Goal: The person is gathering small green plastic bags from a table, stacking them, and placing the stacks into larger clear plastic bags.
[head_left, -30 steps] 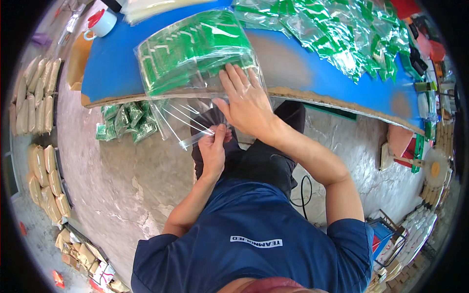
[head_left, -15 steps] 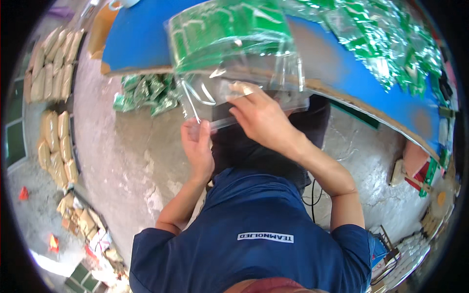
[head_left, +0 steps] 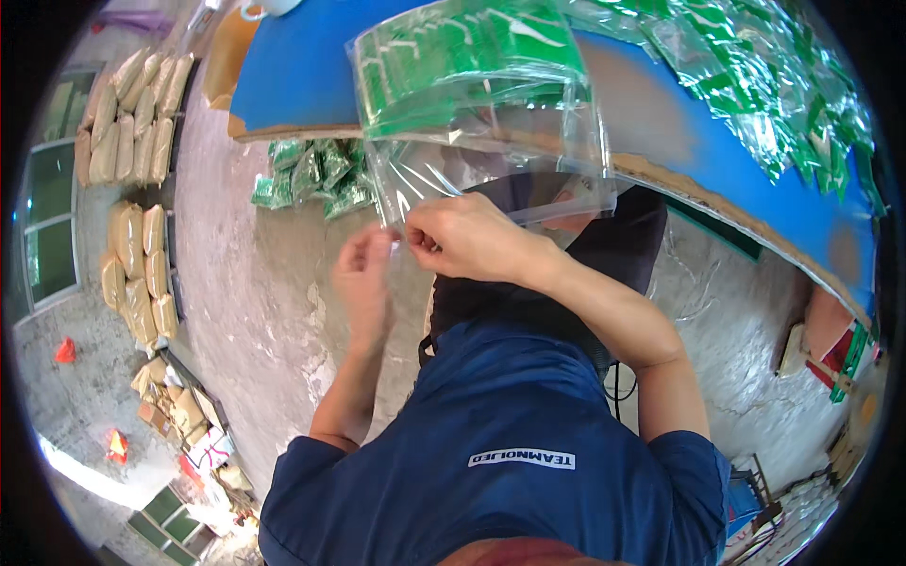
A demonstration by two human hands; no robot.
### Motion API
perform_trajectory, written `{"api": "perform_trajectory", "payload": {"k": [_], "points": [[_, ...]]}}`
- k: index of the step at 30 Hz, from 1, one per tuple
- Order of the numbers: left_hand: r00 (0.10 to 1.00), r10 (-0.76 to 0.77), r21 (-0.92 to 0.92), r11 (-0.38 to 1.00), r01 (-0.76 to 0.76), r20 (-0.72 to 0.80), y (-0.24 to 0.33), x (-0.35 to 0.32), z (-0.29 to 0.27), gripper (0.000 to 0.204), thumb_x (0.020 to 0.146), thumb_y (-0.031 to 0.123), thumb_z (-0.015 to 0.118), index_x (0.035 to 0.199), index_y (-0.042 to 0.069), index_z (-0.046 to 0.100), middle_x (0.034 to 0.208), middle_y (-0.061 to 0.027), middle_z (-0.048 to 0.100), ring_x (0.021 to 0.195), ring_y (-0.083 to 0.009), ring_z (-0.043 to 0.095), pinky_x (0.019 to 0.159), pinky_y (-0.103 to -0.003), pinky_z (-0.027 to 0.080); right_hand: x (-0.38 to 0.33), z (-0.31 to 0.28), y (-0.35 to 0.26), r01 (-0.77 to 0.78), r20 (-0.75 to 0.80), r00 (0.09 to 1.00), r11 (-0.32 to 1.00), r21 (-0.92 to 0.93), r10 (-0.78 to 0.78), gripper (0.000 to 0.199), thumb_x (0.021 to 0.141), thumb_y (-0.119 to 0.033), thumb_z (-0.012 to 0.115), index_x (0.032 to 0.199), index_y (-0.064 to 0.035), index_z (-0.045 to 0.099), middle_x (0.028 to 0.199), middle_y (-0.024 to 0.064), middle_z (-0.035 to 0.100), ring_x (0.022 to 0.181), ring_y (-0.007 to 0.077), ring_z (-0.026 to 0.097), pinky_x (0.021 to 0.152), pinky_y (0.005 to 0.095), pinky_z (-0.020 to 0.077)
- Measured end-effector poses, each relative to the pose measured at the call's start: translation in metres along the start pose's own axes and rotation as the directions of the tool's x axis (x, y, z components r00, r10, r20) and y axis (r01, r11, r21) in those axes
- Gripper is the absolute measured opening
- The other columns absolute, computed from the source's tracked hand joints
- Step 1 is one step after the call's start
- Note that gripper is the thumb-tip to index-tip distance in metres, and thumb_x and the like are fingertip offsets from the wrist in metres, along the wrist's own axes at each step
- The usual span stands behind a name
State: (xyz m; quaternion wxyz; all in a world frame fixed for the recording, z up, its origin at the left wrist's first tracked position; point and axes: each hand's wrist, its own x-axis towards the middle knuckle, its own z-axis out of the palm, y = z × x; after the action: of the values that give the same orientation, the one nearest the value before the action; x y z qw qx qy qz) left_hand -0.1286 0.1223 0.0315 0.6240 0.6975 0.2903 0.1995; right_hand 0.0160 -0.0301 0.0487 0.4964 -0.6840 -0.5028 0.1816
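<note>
A large clear plastic bag [head_left: 528,156] lies partly on the blue tabletop, its near end hanging over the edge toward me. Rows of green packets [head_left: 472,61] fill the bag's far part; the near part is slack and see-through. My right hand [head_left: 472,234] is closed, pinching the bag's near left corner. Close beside it, my left hand [head_left: 363,283] has its fingertips together at the same corner, slightly blurred. The fingertips of both hands almost meet.
The blue table [head_left: 302,71] has a worn brown edge. Loose green packets [head_left: 746,85] are heaped at its right. More green packets [head_left: 316,174] sit below the table edge at left. Stacked tan sacks [head_left: 137,123] stand on the floor at far left.
My right hand has moved left and down from the bag's middle to its near left corner, beside my left hand. The bag has shifted slightly right in view.
</note>
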Motion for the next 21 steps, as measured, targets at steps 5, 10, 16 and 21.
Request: {"api": "perform_trajectory", "payload": {"k": [5,10,16,21], "points": [[0.88,0.008,-0.657,0.668,0.349,0.475,0.004,0.266,-0.09,0.067,0.102,0.043,0.055,0.152,0.003,0.038,0.156,-0.0169,0.036,0.146,-0.027,0.032,0.12,-0.038,0.023,0.004,-0.003,-0.022,0.102,0.004,0.995,0.99,-0.099,-0.102,0.011,0.08,-0.011,0.067,0.081,-0.0035,0.06,0.079,0.0128,0.066,0.073,0.0312,0.067,0.065,0.0419,0.0532],[0.886,0.26,0.417,0.807,-0.417,0.383,0.053,0.199,0.095,0.087,0.091,0.054,0.067,0.155,0.006,0.034,0.163,-0.0283,0.016,0.153,-0.036,0.016,0.122,-0.044,0.017,-0.09,-0.073,-0.014,-0.123,0.045,0.992,0.9,0.418,0.115,0.011,0.084,-0.009,0.068,0.083,-0.0064,0.057,0.073,-0.0013,0.055,0.067,0.0114,0.055,0.059,0.0282,0.0446],[0.774,0.366,0.34,0.743,-0.577,0.516,0.067,0.19,0.104,0.075,0.095,0.046,0.065,0.156,0.013,0.036,0.164,-0.023,0.021,0.154,-0.0324,0.015,0.123,-0.043,0.014,-0.496,-0.168,0.055,0.286,-0.569,-0.265,0.627,0.725,0.779,0.015,0.098,-0.025,0.061,0.091,-0.0135,0.056,0.074,-0.0035,0.049,0.061,0.0066,0.041,0.053,0.0246,0.0348],[0.718,0.31,0.48,0.574,-0.664,0.623,0.098,0.194,0.114,0.07,0.098,0.049,0.057,0.156,0.015,0.037,0.163,-0.0211,0.024,0.153,-0.0366,0.014,0.123,-0.047,0.013,-0.581,-0.144,0.055,0.317,-0.51,-0.653,0.814,0.487,0.56,0.013,0.1,-0.022,0.054,0.094,-0.0109,0.058,0.074,-0.0011,0.049,0.065,0.0104,0.049,0.055,0.0242,0.0381]]}}
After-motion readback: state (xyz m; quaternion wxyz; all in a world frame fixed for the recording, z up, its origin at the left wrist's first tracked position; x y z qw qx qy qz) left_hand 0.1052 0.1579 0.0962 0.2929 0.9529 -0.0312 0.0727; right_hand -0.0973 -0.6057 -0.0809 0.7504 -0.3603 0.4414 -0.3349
